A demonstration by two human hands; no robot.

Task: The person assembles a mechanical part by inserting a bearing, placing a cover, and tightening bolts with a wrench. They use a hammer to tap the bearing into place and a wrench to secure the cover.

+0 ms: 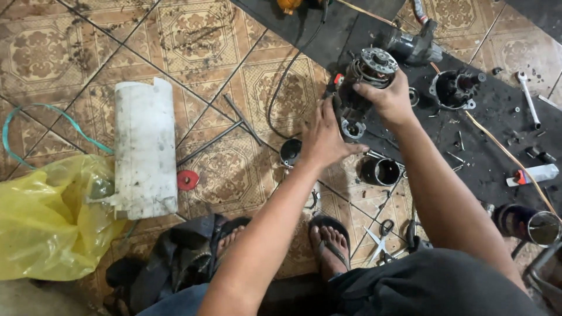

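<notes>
A dark cylindrical motor part (367, 73) with a silver round end plate stands at the edge of a black mat (492, 146). My right hand (389, 99) wraps around its right side just under the end plate. On its lower left side rests my left hand (324, 137), fingers spread against the housing. A small black cup-shaped piece (290, 151) lies on the tiles just left of my left hand. A black open cylinder (380, 171) sits below the motor part, between my forearms.
A white plastic pipe section (144, 149), a yellow plastic bag (50, 216), a red cap (187, 179) and a T-shaped metal rod (234, 126) lie on the patterned tiles at left. Other motor housings (453, 89), a wrench (528, 99), screws and scissors (380, 234) lie at right. My sandalled feet (331, 243) are below.
</notes>
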